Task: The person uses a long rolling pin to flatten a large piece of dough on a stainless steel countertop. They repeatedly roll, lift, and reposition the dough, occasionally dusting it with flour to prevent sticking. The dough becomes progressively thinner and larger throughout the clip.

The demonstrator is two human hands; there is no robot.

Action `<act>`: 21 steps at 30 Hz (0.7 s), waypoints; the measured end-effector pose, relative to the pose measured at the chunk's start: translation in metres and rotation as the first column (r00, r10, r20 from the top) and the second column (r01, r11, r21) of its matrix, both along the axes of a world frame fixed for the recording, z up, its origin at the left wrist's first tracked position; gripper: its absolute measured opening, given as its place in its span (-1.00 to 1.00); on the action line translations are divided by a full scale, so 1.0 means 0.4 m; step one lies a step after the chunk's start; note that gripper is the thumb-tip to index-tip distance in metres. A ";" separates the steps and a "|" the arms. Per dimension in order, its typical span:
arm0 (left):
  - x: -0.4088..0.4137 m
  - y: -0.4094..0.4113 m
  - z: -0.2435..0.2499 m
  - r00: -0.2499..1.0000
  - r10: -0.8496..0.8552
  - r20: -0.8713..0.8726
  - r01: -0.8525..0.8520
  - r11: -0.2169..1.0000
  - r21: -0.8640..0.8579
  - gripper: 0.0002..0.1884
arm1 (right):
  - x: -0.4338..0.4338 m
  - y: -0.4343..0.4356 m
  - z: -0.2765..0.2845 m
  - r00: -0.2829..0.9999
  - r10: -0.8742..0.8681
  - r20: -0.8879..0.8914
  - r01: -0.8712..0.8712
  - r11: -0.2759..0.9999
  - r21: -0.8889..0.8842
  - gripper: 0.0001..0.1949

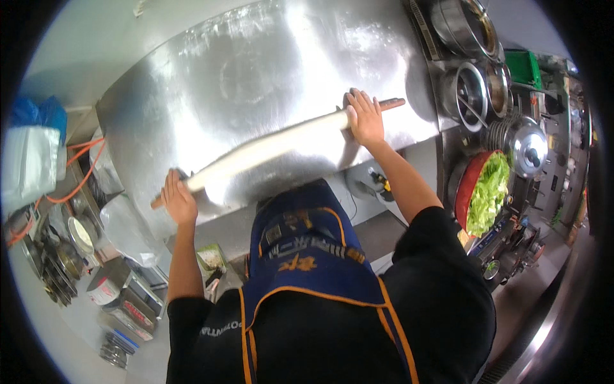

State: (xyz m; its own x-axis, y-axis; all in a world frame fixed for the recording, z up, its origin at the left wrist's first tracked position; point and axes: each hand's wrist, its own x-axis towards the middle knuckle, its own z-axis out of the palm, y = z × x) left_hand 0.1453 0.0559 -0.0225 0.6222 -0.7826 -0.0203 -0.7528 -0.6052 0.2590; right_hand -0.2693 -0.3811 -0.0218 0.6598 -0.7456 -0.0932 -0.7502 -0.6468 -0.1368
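A long wooden rolling pin (394,103) lies slantwise across a stainless steel worktop (249,86), its brown ends showing. A pale roll that looks like dough (268,146) is wrapped around its middle, slightly blurred. My left hand (178,198) lies palm down over the pin near its lower left end, fingers stretched out past it. Near the upper right end, my right hand (366,117) rests flat across the pin, its fingers extended and slightly spread. Neither hand is curled around the wood. The underside of both palms is hidden.
Right of the worktop stand metal pots (467,96), a stack of plates with a metal lid (527,146) and a red bowl of chopped lettuce (487,197). Plastic bags (127,230) and an orange cord (79,185) hang at the left. A gas cylinder (364,182) stands below the near edge.
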 end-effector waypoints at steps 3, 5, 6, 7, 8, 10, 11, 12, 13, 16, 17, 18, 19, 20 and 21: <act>0.143 -0.099 -0.058 0.996 0.068 0.053 -0.063 0.994 -0.090 -0.39 | 0.132 -0.160 -0.012 0.986 -0.099 0.135 0.097 0.995 0.021 -0.40; 0.213 -0.195 -0.056 0.991 0.133 -0.009 -0.133 0.982 -0.133 -0.39 | 0.196 -0.295 -0.018 0.963 -0.123 0.238 0.092 0.986 0.138 -0.37; 0.241 -0.232 -0.006 0.975 0.205 -0.088 -0.213 0.973 -0.089 -0.39 | 0.195 -0.311 -0.020 0.955 -0.115 0.272 0.077 0.986 0.144 -0.39; 0.284 -0.295 0.012 0.948 0.280 -0.150 -0.294 0.952 -0.080 -0.40 | 0.229 -0.370 -0.008 0.940 -0.090 0.330 0.054 0.992 0.115 -0.40; 0.278 -0.278 0.006 0.978 0.161 -0.133 -0.175 0.978 -0.108 -0.40 | 0.196 -0.338 0.000 0.964 0.005 0.266 -0.017 0.999 0.041 -0.42; 0.241 -0.185 -0.035 0.993 -0.080 -0.086 0.066 0.985 -0.161 -0.40 | 0.126 -0.199 -0.016 0.989 0.054 0.135 -0.059 0.998 0.033 -0.45; 0.183 -0.234 -0.004 0.997 -0.070 -0.027 0.070 0.998 -0.007 -0.41 | 0.123 -0.191 -0.016 0.983 0.033 0.183 -0.035 0.999 0.009 -0.44; 0.210 -0.243 -0.024 0.999 -0.042 0.018 0.043 0.997 -0.059 -0.39 | 0.168 -0.233 -0.027 0.982 0.034 0.183 -0.028 0.999 -0.037 -0.43; 0.262 -0.262 -0.061 0.998 -0.012 0.067 0.020 0.992 -0.121 -0.37 | 0.236 -0.303 -0.041 0.981 0.037 0.189 -0.020 0.995 -0.094 -0.43; 0.451 -0.356 -0.148 0.996 0.025 -0.090 -0.048 0.964 -0.261 -0.36 | 0.410 -0.530 -0.059 0.938 -0.065 0.340 0.072 0.997 -0.008 -0.40; 0.459 -0.350 -0.124 0.983 0.050 -0.177 -0.094 0.965 -0.246 -0.37 | 0.415 -0.511 -0.062 0.951 -0.053 0.304 0.046 0.998 0.030 -0.42; 0.492 -0.403 -0.095 0.967 0.070 -0.247 -0.139 0.951 -0.276 -0.36 | 0.451 -0.548 -0.028 0.958 -0.021 0.287 0.016 1.000 0.022 -0.43; 0.526 -0.461 -0.067 0.946 0.079 -0.314 -0.181 0.934 -0.309 -0.36 | 0.491 -0.589 0.006 0.962 0.009 0.273 -0.012 1.000 0.008 -0.44; 0.542 -0.453 -0.045 0.920 0.112 -0.374 -0.240 0.918 -0.315 -0.35 | 0.525 -0.543 0.031 0.969 0.101 0.225 -0.096 0.995 -0.035 -0.47; 0.530 -0.467 -0.047 0.970 0.109 -0.216 -0.157 0.963 -0.220 -0.36 | 0.527 -0.534 0.024 0.975 0.143 0.173 -0.137 0.990 -0.045 -0.48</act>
